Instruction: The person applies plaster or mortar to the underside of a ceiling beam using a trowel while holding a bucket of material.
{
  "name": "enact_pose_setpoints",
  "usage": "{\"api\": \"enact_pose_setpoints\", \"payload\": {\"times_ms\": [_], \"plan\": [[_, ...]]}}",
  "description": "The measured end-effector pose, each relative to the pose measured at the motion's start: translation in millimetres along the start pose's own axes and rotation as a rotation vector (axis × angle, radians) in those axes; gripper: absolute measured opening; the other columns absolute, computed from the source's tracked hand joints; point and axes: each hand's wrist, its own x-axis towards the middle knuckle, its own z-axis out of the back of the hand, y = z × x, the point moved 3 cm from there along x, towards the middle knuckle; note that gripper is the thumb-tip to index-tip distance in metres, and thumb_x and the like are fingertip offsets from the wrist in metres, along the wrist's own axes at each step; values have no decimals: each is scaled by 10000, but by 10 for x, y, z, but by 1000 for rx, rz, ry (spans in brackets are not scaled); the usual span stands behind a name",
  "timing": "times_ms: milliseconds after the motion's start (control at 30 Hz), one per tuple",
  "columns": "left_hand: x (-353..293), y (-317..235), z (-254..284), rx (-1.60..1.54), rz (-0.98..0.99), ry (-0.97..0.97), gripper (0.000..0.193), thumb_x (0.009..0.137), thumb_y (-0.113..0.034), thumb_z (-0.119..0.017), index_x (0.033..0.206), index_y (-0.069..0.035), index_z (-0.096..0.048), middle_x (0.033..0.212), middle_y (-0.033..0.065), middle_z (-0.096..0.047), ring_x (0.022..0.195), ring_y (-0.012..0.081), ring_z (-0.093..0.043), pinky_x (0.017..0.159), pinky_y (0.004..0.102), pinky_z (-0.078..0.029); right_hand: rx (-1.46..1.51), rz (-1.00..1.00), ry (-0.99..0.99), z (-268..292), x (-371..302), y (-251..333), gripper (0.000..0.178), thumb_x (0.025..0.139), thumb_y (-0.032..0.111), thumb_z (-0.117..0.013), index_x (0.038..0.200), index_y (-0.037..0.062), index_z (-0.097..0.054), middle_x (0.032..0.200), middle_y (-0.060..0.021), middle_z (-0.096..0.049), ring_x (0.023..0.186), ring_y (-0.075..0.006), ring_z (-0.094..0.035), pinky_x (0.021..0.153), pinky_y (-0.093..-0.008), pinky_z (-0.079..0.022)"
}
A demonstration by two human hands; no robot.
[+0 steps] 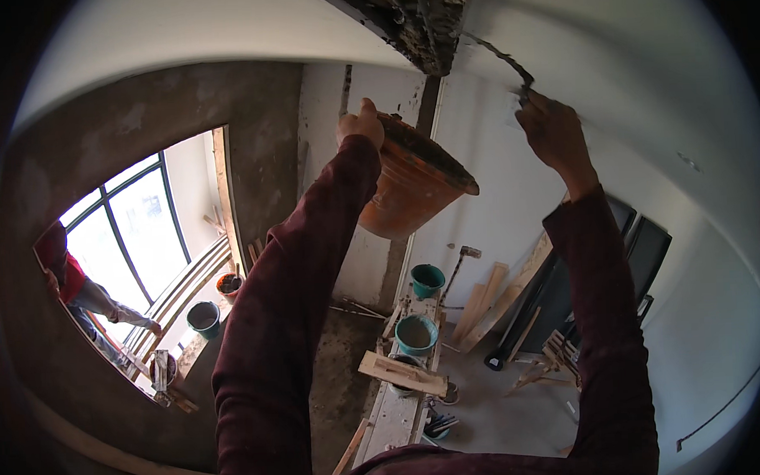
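Observation:
An orange-brown bucket, smeared with dark mortar around its rim, is raised and tilted in front of me. My left hand grips its rim on the left side; most of the inside is hidden from view. Up at the right, my right hand is closed around the handle of a thin dark tool that looks like a trowel seen nearly edge-on. Its tip reaches toward the white ceiling, beside a rough dark beam.
Below me a plank scaffold carries green buckets and a wooden float. Dark panels and timber lean at the right wall. Left, a person stands beyond a wall opening, near another bucket.

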Motion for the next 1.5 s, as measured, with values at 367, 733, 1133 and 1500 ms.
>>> {"api": "enact_pose_setpoints", "payload": {"times_ms": [367, 733, 1133, 1500], "plan": [[-73, -429, 156, 180, 35, -66, 670, 926, -538, -509, 1237, 49, -597, 1251, 245, -609, 1178, 372, -587, 993, 422, -451, 200, -93, -56, -79, -542, 169, 387, 840, 203, -710, 1148, -20, -640, 848, -192, -683, 803, -363, -663, 725, -404, -532], [116, -227, 255, 261, -16, -85, 639, 916, -546, -516, 1169, 27, -641, 1211, 228, -635, 1170, 365, -591, 986, 436, -449, 193, -55, -70, -1017, 87, 561, 327, 861, 215, -616, 1123, 21, -583, 852, -217, -608, 836, -400, -626, 726, -494, -516], [233, 241, 406, 164, 40, -48, 649, 929, -552, -499, 1226, 16, -600, 1241, 224, -618, 1172, 378, -586, 1009, 437, -435, 387, -175, -171, -843, -102, 1216, 455, 849, 100, -671, 1262, -33, -533, 1024, -230, -585, 944, -403, -574, 785, -453, -487], [180, 411, 404, 57, 60, 37, 645, 935, -550, -503, 1185, 34, -617, 1195, 227, -635, 1146, 362, -601, 990, 424, -451, 296, 109, 370, -319, -916, 792, 232, 869, 96, -616, 1082, 15, -570, 798, -185, -581, 782, -398, -580, 683, -486, -481]]}}
